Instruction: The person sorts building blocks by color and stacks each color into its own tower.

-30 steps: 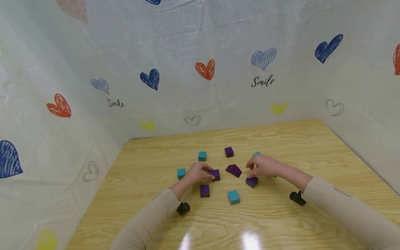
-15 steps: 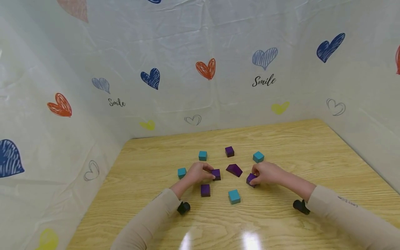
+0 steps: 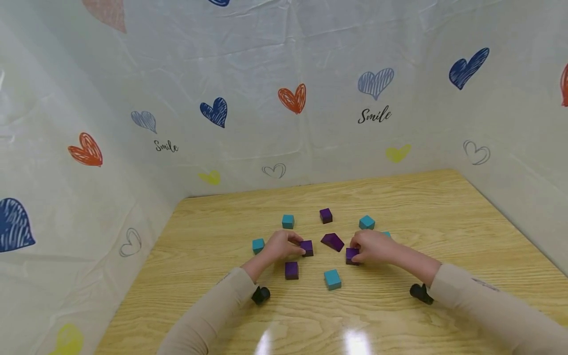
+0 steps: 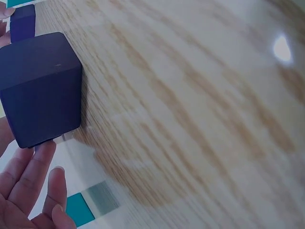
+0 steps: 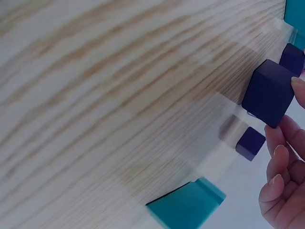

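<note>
My left hand (image 3: pixel 282 245) pinches a purple cube (image 3: pixel 307 248) between thumb and fingers, low over the wooden table. My right hand (image 3: pixel 374 245) grips another purple cube (image 3: pixel 351 256), thumb on the near side. In the right wrist view that gripped cube (image 5: pixel 268 94) shows between thumb and fingertips. Between the two hands lies a purple block with slanted sides (image 3: pixel 332 241). A third purple cube (image 3: pixel 291 270) sits just in front of my left hand. In the left wrist view, a large purple cube (image 4: pixel 42 90) overlaps the left fingers (image 4: pixel 38 171) and hides part of the hand.
Teal blocks stand around the hands: one in front (image 3: pixel 332 279), one at left (image 3: pixel 258 245), one behind the left hand (image 3: pixel 288 221), others (image 3: pixel 367 222) behind the right. A purple cube (image 3: pixel 326 216) sits at the back. A heart-printed curtain (image 3: pixel 284 143) borders the table (image 3: pixel 230 217).
My right hand has closed on its purple cube, turned it so a flat side faces me, and shifted it slightly left. The left hand stays at its cube.
</note>
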A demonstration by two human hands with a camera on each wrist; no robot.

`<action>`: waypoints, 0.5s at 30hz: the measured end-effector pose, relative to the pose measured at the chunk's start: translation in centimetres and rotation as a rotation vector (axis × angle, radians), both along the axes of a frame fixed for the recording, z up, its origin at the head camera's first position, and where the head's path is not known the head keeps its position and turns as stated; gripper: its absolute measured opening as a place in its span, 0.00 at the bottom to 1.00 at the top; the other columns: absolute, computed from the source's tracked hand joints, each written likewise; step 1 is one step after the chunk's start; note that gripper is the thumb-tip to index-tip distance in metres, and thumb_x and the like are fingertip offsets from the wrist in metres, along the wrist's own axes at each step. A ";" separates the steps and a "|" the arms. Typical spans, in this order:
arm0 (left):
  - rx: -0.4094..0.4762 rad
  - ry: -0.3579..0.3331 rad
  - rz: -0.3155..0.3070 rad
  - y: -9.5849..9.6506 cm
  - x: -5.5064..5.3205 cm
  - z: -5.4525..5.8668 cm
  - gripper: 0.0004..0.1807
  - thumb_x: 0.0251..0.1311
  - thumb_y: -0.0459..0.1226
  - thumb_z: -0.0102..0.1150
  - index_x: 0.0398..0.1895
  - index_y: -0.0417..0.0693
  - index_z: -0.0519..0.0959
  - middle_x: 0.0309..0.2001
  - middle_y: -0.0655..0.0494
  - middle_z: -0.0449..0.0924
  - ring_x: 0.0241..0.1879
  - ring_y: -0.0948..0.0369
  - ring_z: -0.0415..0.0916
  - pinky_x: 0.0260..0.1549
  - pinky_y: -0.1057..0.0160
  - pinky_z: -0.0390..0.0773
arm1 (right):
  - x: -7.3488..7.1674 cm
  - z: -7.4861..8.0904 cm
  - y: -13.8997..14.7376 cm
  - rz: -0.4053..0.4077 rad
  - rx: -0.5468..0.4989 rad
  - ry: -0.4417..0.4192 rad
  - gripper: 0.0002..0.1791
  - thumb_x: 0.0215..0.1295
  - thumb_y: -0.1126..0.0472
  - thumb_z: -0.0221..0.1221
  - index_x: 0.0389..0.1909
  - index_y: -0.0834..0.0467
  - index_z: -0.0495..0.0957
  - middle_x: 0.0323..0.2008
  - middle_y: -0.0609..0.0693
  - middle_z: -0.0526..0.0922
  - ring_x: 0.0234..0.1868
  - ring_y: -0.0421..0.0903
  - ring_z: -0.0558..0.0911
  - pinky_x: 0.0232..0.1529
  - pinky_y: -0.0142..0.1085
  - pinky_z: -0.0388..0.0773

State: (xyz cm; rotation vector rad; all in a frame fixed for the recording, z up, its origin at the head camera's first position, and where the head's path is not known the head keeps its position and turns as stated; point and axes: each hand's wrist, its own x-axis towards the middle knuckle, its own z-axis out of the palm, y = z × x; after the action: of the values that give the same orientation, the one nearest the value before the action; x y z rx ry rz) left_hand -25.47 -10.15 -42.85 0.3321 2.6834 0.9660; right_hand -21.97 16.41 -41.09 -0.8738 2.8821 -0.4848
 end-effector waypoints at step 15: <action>0.012 -0.004 -0.001 0.0 0.2 0.2 0.16 0.48 0.40 0.68 0.41 0.46 0.82 0.39 0.55 0.81 0.41 0.58 0.76 0.42 0.60 0.75 | -1.3 -0.4 -3.1 0.102 0.026 0.088 0.11 0.50 0.59 0.66 0.33 0.61 0.83 0.29 0.46 0.76 0.31 0.43 0.75 0.33 0.33 0.74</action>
State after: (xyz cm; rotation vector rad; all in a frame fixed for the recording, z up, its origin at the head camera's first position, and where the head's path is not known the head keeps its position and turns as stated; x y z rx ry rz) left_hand -25.28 -10.13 -42.65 0.3334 2.6750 0.9824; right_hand -23.25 13.34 -41.52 -1.0575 2.8966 -0.4078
